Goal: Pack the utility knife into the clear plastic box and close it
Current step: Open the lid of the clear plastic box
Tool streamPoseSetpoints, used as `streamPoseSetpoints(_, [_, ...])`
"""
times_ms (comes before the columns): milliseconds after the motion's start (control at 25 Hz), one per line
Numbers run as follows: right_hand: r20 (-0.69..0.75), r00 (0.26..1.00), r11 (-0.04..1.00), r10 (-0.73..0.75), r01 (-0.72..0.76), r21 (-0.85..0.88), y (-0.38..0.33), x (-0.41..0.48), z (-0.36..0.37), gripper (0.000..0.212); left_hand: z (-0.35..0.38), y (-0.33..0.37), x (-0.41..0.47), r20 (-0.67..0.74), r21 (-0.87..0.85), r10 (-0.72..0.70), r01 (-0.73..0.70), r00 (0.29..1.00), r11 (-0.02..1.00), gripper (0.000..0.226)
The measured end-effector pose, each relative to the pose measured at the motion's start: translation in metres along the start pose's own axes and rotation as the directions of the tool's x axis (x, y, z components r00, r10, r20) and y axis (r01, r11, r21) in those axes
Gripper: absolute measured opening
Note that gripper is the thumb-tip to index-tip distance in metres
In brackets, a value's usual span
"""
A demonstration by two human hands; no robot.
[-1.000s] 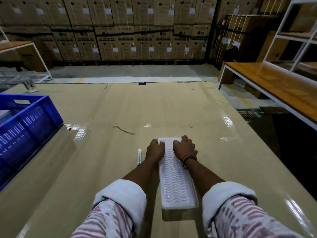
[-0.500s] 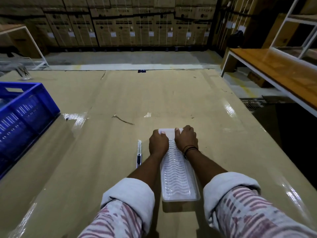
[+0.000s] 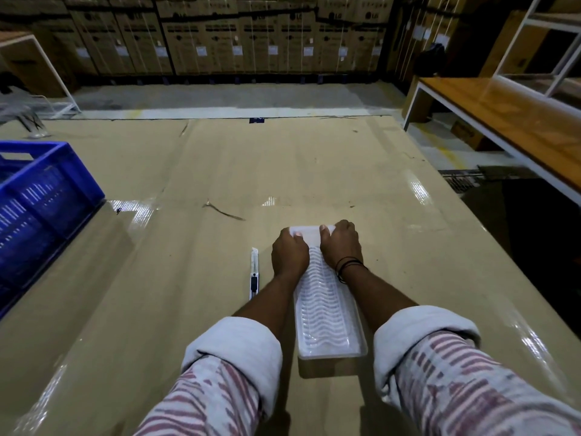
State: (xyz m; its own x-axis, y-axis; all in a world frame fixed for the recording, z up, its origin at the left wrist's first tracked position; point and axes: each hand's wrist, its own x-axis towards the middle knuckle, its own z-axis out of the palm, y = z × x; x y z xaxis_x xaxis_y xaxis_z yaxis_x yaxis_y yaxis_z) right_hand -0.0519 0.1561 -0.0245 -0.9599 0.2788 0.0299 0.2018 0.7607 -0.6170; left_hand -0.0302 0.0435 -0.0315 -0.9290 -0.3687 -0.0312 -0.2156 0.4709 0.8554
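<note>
A long clear plastic box (image 3: 328, 313) with a wavy ribbed lid lies lengthwise on the cardboard-covered table (image 3: 283, 171), pointing away from me. My left hand (image 3: 289, 254) and my right hand (image 3: 341, 245) both grip its far end, thumbs on the flat tab there. The box looks shut; I cannot tell what is inside. A slim white utility knife (image 3: 254, 273) with a dark slider lies on the table just left of my left hand, parallel to the box and apart from it.
A blue plastic crate (image 3: 41, 199) stands at the table's left edge. A wooden bench with a white frame (image 3: 515, 121) runs along the right, beyond a gap. Stacked cardboard cartons (image 3: 239, 36) line the back wall. A thin scrap (image 3: 224, 210) lies mid-table.
Both hands stay on the far end of the box. My view has tilted down a little, so the knife beside my left hand shows more fully.
</note>
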Motion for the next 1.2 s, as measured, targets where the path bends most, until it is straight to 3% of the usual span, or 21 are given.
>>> streamPoseSetpoints(680, [-0.055, 0.995, 0.996, -0.086, 0.085, -0.022, -0.002, -0.003, -0.003, 0.047, -0.001, 0.003, -0.002, 0.019, 0.023, -0.007, 0.007, 1.000, 1.000, 0.035])
streamPoseSetpoints(1000, [-0.224, 0.960, 0.985, -0.170, 0.175, 0.002, -0.004, -0.008, -0.007, 0.040, -0.005, 0.005, -0.010, -0.190, 0.018, 0.176, -0.176, 0.966, 0.984, 0.026])
streamPoseSetpoints(1200, [-0.116, 0.991, 0.996, -0.069, 0.062, -0.060, -0.003, -0.010, -0.006, 0.044, -0.008, 0.004, -0.010, -0.065, 0.039, 0.094, -0.092, 0.993, 0.995, 0.035])
